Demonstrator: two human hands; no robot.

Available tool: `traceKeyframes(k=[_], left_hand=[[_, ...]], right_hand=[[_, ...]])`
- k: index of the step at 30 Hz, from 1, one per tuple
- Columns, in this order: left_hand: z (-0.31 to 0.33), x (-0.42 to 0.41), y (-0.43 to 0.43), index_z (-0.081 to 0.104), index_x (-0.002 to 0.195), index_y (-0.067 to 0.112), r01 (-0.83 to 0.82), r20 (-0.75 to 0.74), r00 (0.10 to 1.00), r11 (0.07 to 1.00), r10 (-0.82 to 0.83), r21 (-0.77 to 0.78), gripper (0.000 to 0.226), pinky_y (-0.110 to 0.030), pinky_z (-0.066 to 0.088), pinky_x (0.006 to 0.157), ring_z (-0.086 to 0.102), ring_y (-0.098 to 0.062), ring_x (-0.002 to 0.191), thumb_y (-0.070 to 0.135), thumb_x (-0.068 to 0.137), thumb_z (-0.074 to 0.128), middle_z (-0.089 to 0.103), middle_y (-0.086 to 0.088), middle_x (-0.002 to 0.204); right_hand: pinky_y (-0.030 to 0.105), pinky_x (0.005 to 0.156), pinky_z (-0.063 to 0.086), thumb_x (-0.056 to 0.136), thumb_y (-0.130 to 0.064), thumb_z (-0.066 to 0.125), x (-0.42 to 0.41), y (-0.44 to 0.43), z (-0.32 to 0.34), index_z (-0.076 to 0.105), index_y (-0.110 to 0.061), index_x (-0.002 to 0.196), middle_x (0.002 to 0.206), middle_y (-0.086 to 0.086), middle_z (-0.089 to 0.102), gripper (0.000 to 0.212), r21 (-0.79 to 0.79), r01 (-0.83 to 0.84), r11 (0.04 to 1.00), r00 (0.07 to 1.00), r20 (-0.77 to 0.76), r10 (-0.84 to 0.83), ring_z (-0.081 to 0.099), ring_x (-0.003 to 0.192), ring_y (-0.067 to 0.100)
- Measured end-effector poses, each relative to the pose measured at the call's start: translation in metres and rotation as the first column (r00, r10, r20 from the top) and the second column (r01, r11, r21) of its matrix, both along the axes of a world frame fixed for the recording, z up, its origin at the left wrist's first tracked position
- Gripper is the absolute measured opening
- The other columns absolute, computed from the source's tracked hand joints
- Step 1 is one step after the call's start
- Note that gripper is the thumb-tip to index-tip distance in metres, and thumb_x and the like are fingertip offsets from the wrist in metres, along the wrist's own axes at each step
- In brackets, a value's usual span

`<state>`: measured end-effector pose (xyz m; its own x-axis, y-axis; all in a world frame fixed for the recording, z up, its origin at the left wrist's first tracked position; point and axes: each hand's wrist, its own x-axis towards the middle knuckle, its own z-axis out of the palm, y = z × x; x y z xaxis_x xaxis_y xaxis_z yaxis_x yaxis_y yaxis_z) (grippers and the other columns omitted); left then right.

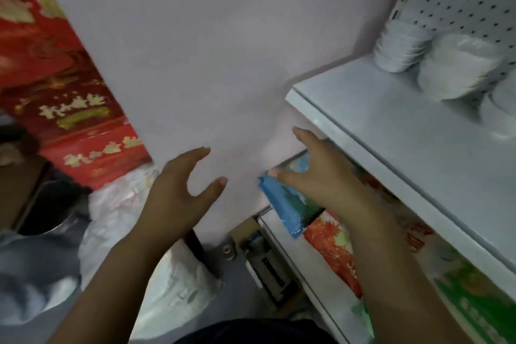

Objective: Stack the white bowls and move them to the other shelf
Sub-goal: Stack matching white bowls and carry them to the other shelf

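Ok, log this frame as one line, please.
left hand: open, empty | right hand: open, empty, near shelf corner | white bowls: in stacks on shelf, untouched

The person's left grip (178, 193) and right grip (315, 176) are bare hands, each thumb showing a short, trimmed nail. The left forearm (120, 274) and right forearm (391, 274) are bare as well, uncovered from the wrists to the bottom edge of the view, and softened by blur. Low between the two arms I can see a patch of dark clothing (251, 329), near navy or black. Its cut and weave are too blurred to make out.
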<state>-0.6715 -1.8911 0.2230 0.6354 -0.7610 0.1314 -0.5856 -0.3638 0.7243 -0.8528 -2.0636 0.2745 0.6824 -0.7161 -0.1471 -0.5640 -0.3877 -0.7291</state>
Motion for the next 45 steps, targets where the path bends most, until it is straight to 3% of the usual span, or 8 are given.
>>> traceKeyframes(k=[6,9,15,20,28,37,41,45], left_hand=[[-0.021,0.040,0.133,0.052,0.145,0.035,-0.288,-0.099,0.950,0.952,0.298,0.100,0.064,-0.023,0.032,0.107,0.042,0.002,0.133,0.052,0.086,0.072,0.050,0.020,0.148],[-0.030,0.043,0.197,0.053,0.144,0.037,-0.404,-0.104,0.902,0.903,0.420,0.146,0.063,-0.025,0.035,0.105,0.046,0.000,0.130,0.053,0.086,0.072,0.051,0.022,0.144],[-0.035,0.021,0.289,0.054,0.144,0.031,-0.622,-0.051,0.765,0.757,0.642,0.202,0.062,-0.023,0.034,0.103,0.045,0.002,0.127,0.048,0.087,0.073,0.053,0.020,0.141],[-0.041,-0.014,0.319,0.051,0.146,0.030,-0.794,-0.081,0.565,0.568,0.821,0.218,0.065,-0.021,0.029,0.106,0.043,-0.006,0.138,0.048,0.088,0.073,0.051,0.014,0.148],[-0.049,-0.084,0.325,0.047,0.148,0.033,-0.935,-0.110,0.188,0.212,0.976,0.284,0.065,-0.027,0.032,0.110,0.042,-0.012,0.141,0.048,0.090,0.071,0.050,0.012,0.149],[-0.062,-0.155,0.337,0.042,0.151,0.035,-0.935,-0.109,-0.125,-0.080,0.986,0.346,0.069,-0.023,0.029,0.106,0.038,-0.011,0.144,0.049,0.089,0.071,0.047,0.010,0.153],[-0.062,-0.169,0.361,0.044,0.150,0.035,-0.924,-0.097,-0.243,-0.200,0.965,0.325,0.068,-0.022,0.029,0.105,0.038,-0.010,0.143,0.048,0.089,0.072,0.048,0.011,0.152],[-0.062,-0.167,0.397,0.043,0.150,0.035,-0.917,-0.093,-0.272,-0.229,0.958,0.327,0.069,-0.026,0.034,0.107,0.042,-0.012,0.140,0.050,0.089,0.071,0.049,0.011,0.150]], right_hand=[[0.015,0.107,0.026,0.087,-0.045,0.078,0.094,0.089,-0.019,0.027,-0.028,0.161,0.164,-0.012,0.031,0.091,0.064,-0.372,0.926,0.920,-0.105,0.377,0.032,0.146,0.007],[-0.005,0.091,0.027,0.085,-0.040,0.081,0.129,0.131,-0.032,0.034,-0.027,0.157,0.144,-0.021,0.041,0.087,0.118,-0.543,0.831,0.819,-0.144,0.555,0.037,0.121,-0.015],[0.032,0.122,0.029,0.080,-0.048,0.083,0.183,0.204,-0.055,0.026,-0.030,0.161,0.166,-0.011,0.028,0.100,0.133,-0.777,0.616,0.587,-0.200,0.784,0.029,0.151,0.011],[0.028,0.120,0.024,0.081,-0.051,0.081,0.219,0.239,-0.069,0.025,-0.030,0.161,0.167,-0.012,0.025,0.100,0.113,-0.924,0.365,0.327,-0.261,0.908,0.024,0.153,0.011],[0.019,0.104,0.023,0.083,-0.050,0.080,0.257,0.294,-0.081,0.027,-0.030,0.160,0.166,-0.010,0.029,0.096,0.166,-0.985,-0.046,-0.093,-0.289,0.953,0.027,0.151,0.010],[0.020,0.104,0.027,0.083,-0.047,0.081,0.248,0.371,-0.094,0.028,-0.030,0.160,0.166,-0.009,0.029,0.095,0.218,-0.908,-0.358,-0.409,-0.271,0.871,0.029,0.151,0.011],[0.020,0.103,0.027,0.083,-0.046,0.081,0.248,0.406,-0.092,0.026,-0.036,0.160,0.165,-0.014,0.028,0.095,0.220,-0.874,-0.433,-0.480,-0.254,0.840,0.029,0.150,0.008],[0.018,0.104,0.027,0.082,-0.047,0.082,0.256,0.448,-0.091,0.028,-0.036,0.159,0.164,-0.016,0.031,0.095,0.195,-0.861,-0.470,-0.507,-0.251,0.824,0.030,0.149,0.006]])
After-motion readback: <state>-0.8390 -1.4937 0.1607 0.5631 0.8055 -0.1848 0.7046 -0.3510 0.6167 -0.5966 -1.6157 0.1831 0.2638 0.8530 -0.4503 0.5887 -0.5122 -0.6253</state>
